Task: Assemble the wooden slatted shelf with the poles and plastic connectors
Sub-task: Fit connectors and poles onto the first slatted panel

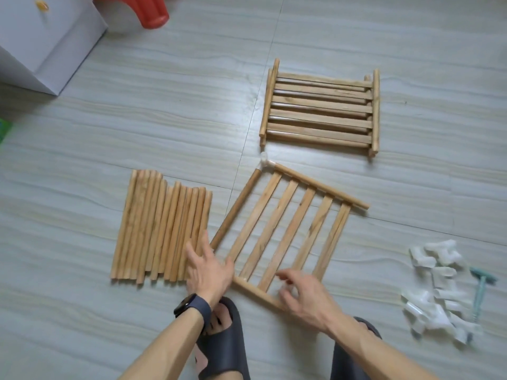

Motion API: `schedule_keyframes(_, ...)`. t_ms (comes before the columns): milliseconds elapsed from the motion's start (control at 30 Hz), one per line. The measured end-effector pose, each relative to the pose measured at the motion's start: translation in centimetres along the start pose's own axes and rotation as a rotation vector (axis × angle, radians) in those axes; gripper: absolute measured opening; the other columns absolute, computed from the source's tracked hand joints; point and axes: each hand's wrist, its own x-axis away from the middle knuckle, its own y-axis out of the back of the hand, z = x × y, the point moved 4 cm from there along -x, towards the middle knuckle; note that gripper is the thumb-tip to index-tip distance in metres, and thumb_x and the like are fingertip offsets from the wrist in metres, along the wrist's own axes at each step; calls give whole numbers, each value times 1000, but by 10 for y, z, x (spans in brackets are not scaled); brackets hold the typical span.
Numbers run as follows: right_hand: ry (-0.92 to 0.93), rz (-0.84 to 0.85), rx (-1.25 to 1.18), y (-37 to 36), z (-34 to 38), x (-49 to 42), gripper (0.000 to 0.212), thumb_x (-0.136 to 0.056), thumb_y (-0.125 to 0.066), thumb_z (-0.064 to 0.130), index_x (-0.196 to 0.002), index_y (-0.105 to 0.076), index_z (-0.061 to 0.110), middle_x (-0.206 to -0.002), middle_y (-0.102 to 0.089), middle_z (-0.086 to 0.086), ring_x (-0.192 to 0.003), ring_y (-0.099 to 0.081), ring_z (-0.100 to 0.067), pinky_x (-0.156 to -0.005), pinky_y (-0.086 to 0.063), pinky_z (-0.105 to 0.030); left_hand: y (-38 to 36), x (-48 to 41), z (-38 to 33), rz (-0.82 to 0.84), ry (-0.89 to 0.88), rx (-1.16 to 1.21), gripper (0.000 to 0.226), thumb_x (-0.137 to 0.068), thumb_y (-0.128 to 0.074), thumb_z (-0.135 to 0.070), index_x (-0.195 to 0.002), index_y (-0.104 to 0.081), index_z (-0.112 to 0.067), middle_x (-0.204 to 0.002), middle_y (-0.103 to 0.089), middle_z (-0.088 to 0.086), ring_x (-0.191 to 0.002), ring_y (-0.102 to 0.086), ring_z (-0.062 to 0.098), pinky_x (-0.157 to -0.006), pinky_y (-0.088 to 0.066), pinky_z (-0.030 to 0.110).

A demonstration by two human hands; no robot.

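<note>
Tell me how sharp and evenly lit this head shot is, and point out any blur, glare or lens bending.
Head view: soft, even light with faint shadows and no hard glare on the floor; the right hand is motion-blurred at the fingers, the left hand less so; the pile of plastic connectors looks smeared near the edge; wide-angle bending curves the tile seams; the stacked slatted panels are fairly crisp.

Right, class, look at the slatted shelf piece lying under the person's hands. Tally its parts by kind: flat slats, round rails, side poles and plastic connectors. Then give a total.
Flat slats: 5
Round rails: 2
Side pole: 1
Plastic connector: 1
Total: 9
</note>
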Motion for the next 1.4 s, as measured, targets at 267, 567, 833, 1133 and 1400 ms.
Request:
schedule_keyframes(267, -371, -350, 329, 111, -79, -40, 67, -93, -57, 37, -152, -33, 15, -161, -25, -14, -145, -28, -33, -119, -28, -47, 12, -26, -2, -50, -73, 75, 51, -86, -58, -1, -132, -51, -22, -135, -39, 6, -120, -44, 32, -94, -41, 36)
schedule_keyframes(567, -561, -215, 444, 164, -109, -81, 68, -96, -46, 38, -156, -16, 27, -157, -30, -11, -139, -35, -35, -109, -33, -50, 38, -74, -73, -72, -330, 401, 56, -97, -54, -8, -150, -38, -18, -156, -25, 8, -138, -38, 25, -110, -30, 29)
schedule_keyframes(833, -530, -348, 425, 107, -118, -26, 25, -103, -37, 30, -118, -46, 12, -100, -55, -15, -85, -62, -43, -66, -48, -44, -22, -35, -49, 70, -262, 70, 78, -95, -54, -25, -159, -10, -24, -144, -31, 10, -119, -50, 31, -98, -47, 43)
schedule_keyframes(1133, -623, -231, 591, 101, -88, 8, 45, -97, -37, 17, -139, -32, 2, -122, -49, -12, -96, -60, -33, -64, -48, -39, 13, -26, -25, 112, -321, 36, 68, -94, -52, -18, -157, -24, -19, -153, -32, 11, -135, -41, 30, -106, -40, 39)
schedule_keyframes(1400, 123, 149, 737, 90, 68, -59, 63, -101, -36, 53, -157, -20, 27, -163, -23, 2, -145, -31, -20, -116, -34, -33, 131, -81, 77, -136, -113, -73, 65, -94, -52, -23, -155, -29, -19, -158, -30, 10, -142, -34, 31, -111, -37, 43)
